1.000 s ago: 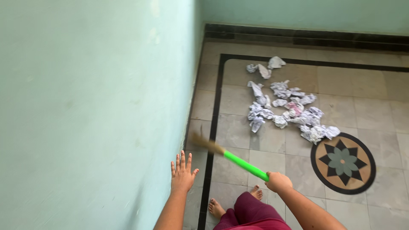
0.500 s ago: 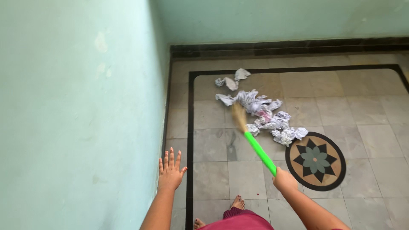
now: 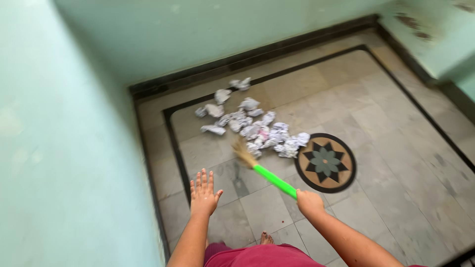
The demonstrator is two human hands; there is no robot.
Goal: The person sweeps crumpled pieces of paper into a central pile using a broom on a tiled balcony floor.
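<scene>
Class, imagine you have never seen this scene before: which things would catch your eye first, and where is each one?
The heap of crumpled white paper on the grey tiled floor stands out first, lying near the far wall. Next comes the broom with its bright green handle, gripped by the right hand, its straw tip beside the paper. The round star-patterned inlay sits just right of the heap, while the left hand hangs open, fingers spread.

Bare forearms, no sleeves visible. Maroon garment at waist. Bare foot, dark-painted toenails. No rings, no wrist wear seen.
</scene>
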